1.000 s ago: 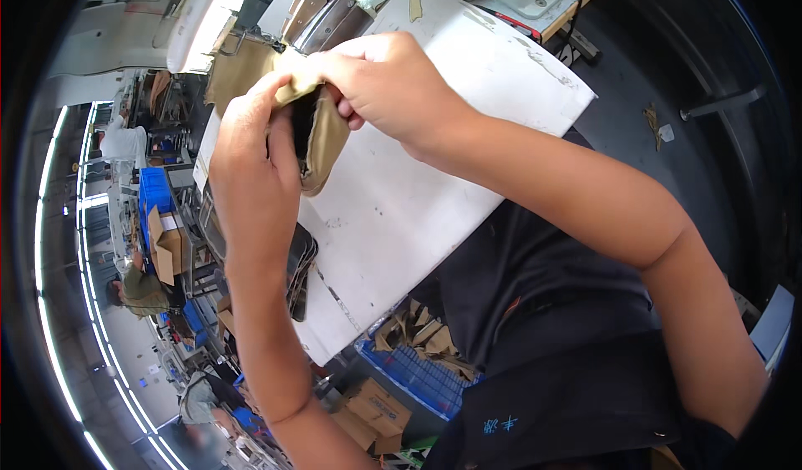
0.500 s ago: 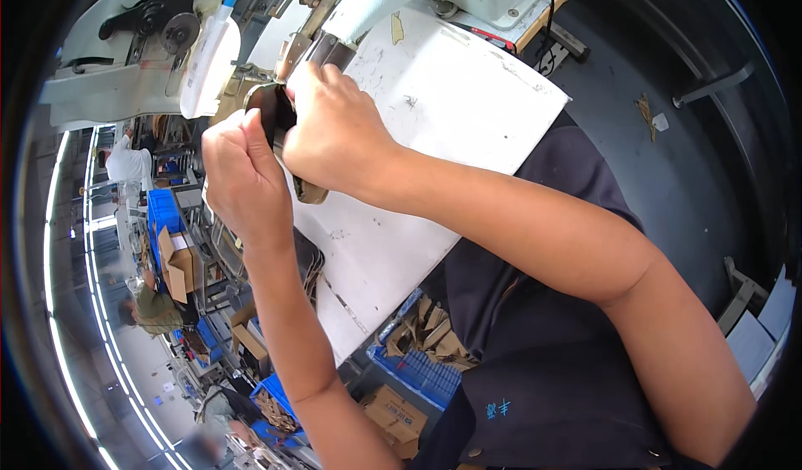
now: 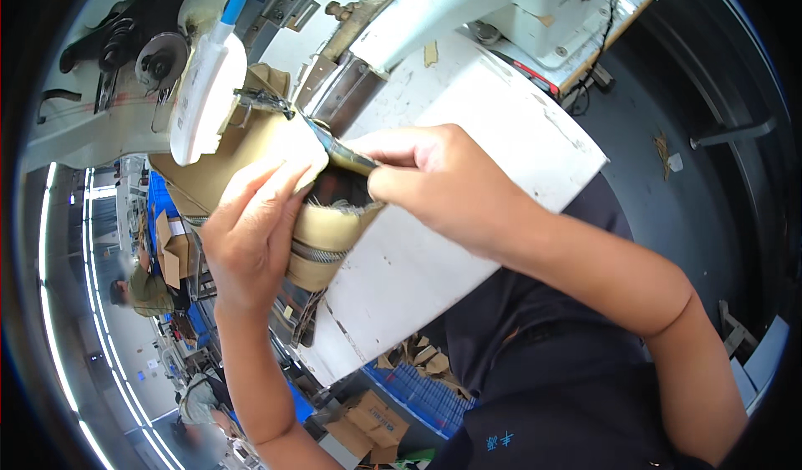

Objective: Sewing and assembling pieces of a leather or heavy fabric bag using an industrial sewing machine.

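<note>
Both our hands have a grip on the tan shoe upper (image 3: 276, 165), which sits over the far left edge of the white counter (image 3: 493, 177), right under the sewing machine (image 3: 209, 44). Our left hand (image 3: 251, 236) wraps around its near side, fingers spread flat on the tan material and closed against it, thumb side toward the zipper (image 3: 317, 254) that runs along the lower fold. Our right hand (image 3: 434, 182) comes in from the right, thumb and forefinger pinched shut on the dark edge strip (image 3: 338, 148) at the opening of the upper, where the dark lining (image 3: 338, 190) shows. The upper is lifted slightly, its far end touching the machine's white rounded guard (image 3: 200, 94).

Beyond the counter's left edge, well apart from us, we see blue crates (image 3: 426, 391) and cardboard boxes (image 3: 372, 424) on the floor, with scraps of tan material lying near them. Another person (image 3: 146, 290) in a green top sits further off on the left, too blurred to tell more.
</note>
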The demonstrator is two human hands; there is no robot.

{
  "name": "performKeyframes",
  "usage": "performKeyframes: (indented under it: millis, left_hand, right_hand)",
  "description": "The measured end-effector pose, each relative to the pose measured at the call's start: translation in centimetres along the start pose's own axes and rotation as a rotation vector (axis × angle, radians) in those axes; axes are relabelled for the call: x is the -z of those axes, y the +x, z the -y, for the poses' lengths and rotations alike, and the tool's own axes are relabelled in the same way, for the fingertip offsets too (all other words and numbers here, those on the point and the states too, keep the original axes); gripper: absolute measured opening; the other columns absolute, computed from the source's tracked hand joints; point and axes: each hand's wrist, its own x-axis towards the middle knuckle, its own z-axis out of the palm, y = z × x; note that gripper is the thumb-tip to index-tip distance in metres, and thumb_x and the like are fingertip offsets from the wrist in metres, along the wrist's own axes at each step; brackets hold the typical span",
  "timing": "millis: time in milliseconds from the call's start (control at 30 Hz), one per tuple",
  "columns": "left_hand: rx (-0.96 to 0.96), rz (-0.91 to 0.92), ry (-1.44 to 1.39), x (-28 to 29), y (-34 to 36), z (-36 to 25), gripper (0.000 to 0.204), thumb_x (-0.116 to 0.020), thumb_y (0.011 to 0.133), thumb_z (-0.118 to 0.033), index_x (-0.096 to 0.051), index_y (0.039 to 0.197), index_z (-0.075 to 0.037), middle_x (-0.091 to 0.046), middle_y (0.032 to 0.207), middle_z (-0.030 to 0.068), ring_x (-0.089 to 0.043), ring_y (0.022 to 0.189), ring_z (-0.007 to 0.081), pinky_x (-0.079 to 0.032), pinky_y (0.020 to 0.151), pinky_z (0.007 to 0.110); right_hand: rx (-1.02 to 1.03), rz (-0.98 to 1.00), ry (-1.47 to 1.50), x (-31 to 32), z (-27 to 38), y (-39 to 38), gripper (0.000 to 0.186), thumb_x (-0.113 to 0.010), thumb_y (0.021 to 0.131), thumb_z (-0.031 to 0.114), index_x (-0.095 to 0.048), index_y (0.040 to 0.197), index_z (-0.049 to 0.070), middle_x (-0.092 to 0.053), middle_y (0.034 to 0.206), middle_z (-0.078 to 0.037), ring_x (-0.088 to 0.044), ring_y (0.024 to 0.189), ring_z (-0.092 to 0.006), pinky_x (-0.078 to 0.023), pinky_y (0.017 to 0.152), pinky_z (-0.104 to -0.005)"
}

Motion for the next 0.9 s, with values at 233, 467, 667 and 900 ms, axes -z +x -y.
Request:
performKeyframes:
  millis: [233,467,667,900]
  left_hand:
    - [0.111,0.045,-0.238,-0.7,-0.1,-0.2,0.034,-0.073,0.089,0.009,-0.078,0.121,-0.002,-0.068,0.107,0.0128,-0.070,0.094,0.0219,-0.056,0.082,0.030]
    - [0.114,0.030,-0.269,-1.0,1.0,1.0,0.036,-0.074,0.088,0.010,-0.078,0.122,-0.003,-0.067,0.104,0.0126,-0.068,0.086,0.0204,-0.055,0.077,0.029]
    - [0.053,0.073,-0.170,-0.4,1.6,3.2,0.036,-0.072,0.088,0.009,-0.078,0.120,-0.005,-0.069,0.103,0.0120,-0.069,0.083,0.0203,-0.055,0.073,0.030]
    - [-0.011,0.129,0.019,0.5,2.2,3.3,0.036,-0.073,0.084,0.007,-0.080,0.117,-0.007,-0.071,0.098,0.0121,-0.070,0.083,0.0277,-0.057,0.074,0.037]
  right_hand:
    - [-0.046,0.048,0.229,0.4,-0.5,-1.1,0.036,-0.062,0.097,-0.005,-0.065,0.132,-0.012,-0.065,0.135,-0.016,-0.065,0.120,-0.0198,-0.054,0.106,-0.0338]
    - [0.032,-0.020,0.299,-0.6,-1.1,0.7,0.031,-0.061,0.098,-0.003,-0.068,0.127,-0.012,-0.071,0.122,-0.014,-0.068,0.108,-0.0129,-0.057,0.094,-0.0267]
    - [0.061,-0.038,0.204,-1.4,-1.5,2.7,0.028,-0.065,0.098,0.002,-0.071,0.123,-0.010,-0.075,0.107,-0.009,-0.068,0.092,-0.0078,-0.056,0.079,-0.0241]
    - [0.090,-0.090,0.078,-2.0,-1.0,3.9,0.019,-0.070,0.096,0.007,-0.075,0.107,-0.007,-0.073,0.082,-0.003,-0.060,0.074,-0.0032,-0.049,0.065,-0.0227]
